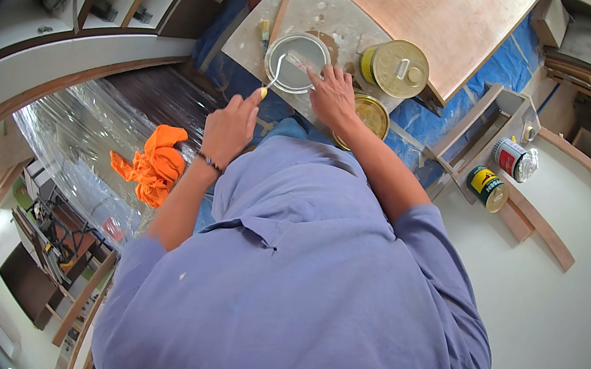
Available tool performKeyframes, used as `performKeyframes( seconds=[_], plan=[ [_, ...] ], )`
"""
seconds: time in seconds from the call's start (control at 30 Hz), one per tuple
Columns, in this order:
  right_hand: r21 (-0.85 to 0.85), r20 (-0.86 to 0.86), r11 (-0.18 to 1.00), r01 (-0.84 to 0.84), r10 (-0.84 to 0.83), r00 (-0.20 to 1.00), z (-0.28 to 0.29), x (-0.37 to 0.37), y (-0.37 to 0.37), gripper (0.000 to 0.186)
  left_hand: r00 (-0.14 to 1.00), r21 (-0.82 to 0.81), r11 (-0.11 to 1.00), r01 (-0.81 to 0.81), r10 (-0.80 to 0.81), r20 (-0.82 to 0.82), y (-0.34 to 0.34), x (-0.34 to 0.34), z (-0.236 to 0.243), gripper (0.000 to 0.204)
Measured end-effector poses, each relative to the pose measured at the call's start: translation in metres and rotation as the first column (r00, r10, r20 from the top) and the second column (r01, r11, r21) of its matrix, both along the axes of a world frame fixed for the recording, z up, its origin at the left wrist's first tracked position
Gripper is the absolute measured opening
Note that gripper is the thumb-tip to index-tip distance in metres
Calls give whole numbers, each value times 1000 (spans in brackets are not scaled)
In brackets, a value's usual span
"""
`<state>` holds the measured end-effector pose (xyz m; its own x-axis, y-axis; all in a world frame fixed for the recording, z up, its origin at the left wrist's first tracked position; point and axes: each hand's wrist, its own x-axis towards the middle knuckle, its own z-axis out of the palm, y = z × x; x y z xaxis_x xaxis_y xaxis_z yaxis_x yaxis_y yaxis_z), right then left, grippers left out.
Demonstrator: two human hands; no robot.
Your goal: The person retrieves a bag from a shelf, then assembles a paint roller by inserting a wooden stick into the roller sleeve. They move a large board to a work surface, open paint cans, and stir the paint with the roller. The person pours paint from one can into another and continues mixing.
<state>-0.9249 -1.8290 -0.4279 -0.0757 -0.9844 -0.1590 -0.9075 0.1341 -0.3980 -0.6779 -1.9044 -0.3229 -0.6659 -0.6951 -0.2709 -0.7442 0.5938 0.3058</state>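
My left hand [230, 129] is closed round the yellow handle of what looks like a small paint roller [279, 69], with a bent pale wire frame. Its front end reaches over a round paint pail [272, 51] with a pale rim and grey inside. At the pail's right edge is my right hand [335, 99], fingers apart, the index pointing at the roller's far end. Whether that fingertip touches it I cannot tell. Just right of this hand stand a large tin with a gold lid [398, 68] and a lower gold-topped tin [371, 115], partly hidden by my forearm.
A paintbrush [264, 31] and a wooden strip [280, 18] lie behind the pail on a stained board [244, 39]. A plywood panel [428, 13] extends beyond. Orange cloth [153, 163] rests on plastic sheeting at left. Two small cans [487, 189] stand at right beside wood strips.
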Motion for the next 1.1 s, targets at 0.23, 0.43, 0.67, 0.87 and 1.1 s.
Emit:
performKeyframes(
  seconds=[0.23, 0.43, 0.67, 0.87, 1.1],
  plan=[
    [21, -126, 998, -59, 61, 990, -13, 11, -17, 63, 997, -6, 997, -74, 74, -26, 28, 16, 28, 43],
    [48, -167, 994, -96, 102, 981, -24, 18, -24, 61, 988, -14, 991, -131, 130, -81, 35, 18, 23, 39],
    [52, -193, 991, -120, 128, 973, -30, 16, -20, 57, 987, -12, 992, -124, 122, -102, 39, 17, 15, 38],
    [10, -49, 997, -78, 78, 996, -15, 19, -17, 56, 991, -17, 994, -112, 110, -72, 41, 14, 15, 40],
    [-28, -2, 996, 82, -82, 997, -16, 15, -24, 57, 994, -31, 995, -95, 93, -63, 39, 13, 20, 41]
  ],
)
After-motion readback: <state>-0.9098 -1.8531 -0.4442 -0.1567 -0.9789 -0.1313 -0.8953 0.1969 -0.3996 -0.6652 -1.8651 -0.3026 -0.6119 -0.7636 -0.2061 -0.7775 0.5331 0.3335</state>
